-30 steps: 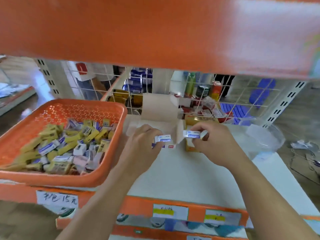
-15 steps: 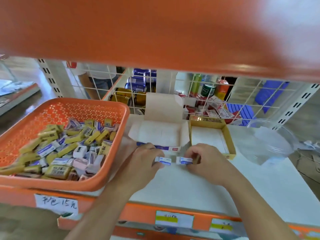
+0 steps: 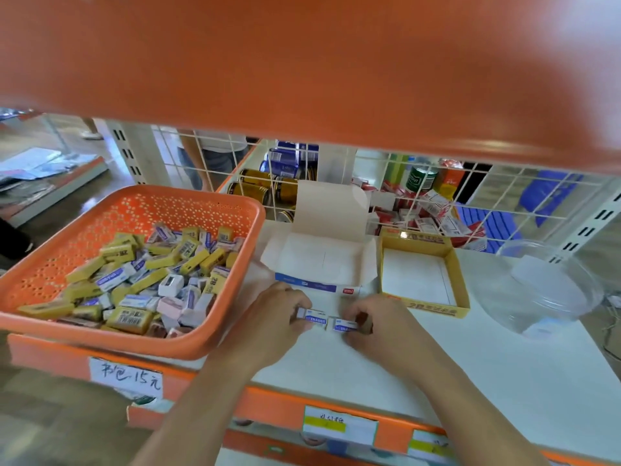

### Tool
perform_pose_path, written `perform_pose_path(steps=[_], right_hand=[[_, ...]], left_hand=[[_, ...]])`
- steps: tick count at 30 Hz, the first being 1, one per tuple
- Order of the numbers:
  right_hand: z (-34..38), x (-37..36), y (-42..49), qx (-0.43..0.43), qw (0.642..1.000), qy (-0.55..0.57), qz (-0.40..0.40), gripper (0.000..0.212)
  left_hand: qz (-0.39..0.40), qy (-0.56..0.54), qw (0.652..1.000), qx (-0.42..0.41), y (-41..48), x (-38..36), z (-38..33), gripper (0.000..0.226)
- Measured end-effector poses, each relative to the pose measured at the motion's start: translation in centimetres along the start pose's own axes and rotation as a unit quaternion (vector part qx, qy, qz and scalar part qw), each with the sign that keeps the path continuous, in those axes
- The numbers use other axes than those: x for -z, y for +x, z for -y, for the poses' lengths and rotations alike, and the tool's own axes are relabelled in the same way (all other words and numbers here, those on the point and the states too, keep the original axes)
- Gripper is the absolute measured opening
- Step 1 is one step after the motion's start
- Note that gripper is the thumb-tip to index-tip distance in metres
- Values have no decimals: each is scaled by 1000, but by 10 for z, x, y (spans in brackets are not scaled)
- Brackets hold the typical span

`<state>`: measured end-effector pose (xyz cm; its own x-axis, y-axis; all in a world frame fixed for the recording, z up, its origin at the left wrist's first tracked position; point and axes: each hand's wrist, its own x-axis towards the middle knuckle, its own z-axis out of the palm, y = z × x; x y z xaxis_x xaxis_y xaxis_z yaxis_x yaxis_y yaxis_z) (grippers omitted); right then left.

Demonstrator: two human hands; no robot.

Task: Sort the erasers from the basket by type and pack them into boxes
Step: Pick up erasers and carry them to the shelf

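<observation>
An orange perforated plastic basket [image 3: 67, 264] sits at the left of the white shelf board [image 3: 487, 371]. It holds a loose heap of small wrapped erasers [image 3: 151, 280] in yellow, white-and-blue and pink. A handwritten paper label [image 3: 126, 378] is stuck on the orange shelf edge below the basket.

Just right of the basket, the left hand [image 3: 268, 321] pinches a white-and-blue sleeved eraser [image 3: 316, 319] in curled fingers, low over the shelf. A second white-and-blue eraser [image 3: 344, 326] lies end to end with the first, and the right hand [image 3: 383, 327] grips it the same way.

Behind both hands stands an open white cardboard box with a blue front strip [image 3: 322, 260], its lid flap raised. A shallow yellow cardboard tray [image 3: 433, 311] sits just beside this box to the right. Farther right lies a clear plastic bowl [image 3: 544, 290].
</observation>
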<state>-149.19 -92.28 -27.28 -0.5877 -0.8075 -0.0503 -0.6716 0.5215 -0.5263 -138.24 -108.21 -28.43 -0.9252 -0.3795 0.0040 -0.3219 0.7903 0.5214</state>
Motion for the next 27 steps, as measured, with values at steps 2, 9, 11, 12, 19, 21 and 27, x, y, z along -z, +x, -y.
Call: perform_pose_path(steps=[2, 9, 11, 12, 19, 21, 27], right_hand=[[0, -2, 2, -5, 1000, -2, -14, 9], [-3, -7, 8, -8, 999, -10, -32, 12], [-4, -7, 9, -5, 999, -10, -34, 11], [-4, -6, 9, -2, 999, -11, -32, 11], [-5, -6, 8, 5, 1000, -10, -27, 11], [-4, -6, 8, 2, 999, -8, -31, 11], [-3, -7, 4, -10, 999, -13, -37, 17]], left_hand=[[-2, 0, 1000, 3, 2, 0, 1, 18], [1, -2, 1000, 4, 8, -1, 2, 11], [7, -11, 1000, 7, 9, -2, 3, 13], [9, -15, 1000, 7, 10, -2, 4, 13], [5, -23, 1000, 12, 9, -1, 3, 14], [3, -19, 1000, 13, 9, -1, 2, 14], [1, -14, 999, 39, 7, -2, -1, 26]])
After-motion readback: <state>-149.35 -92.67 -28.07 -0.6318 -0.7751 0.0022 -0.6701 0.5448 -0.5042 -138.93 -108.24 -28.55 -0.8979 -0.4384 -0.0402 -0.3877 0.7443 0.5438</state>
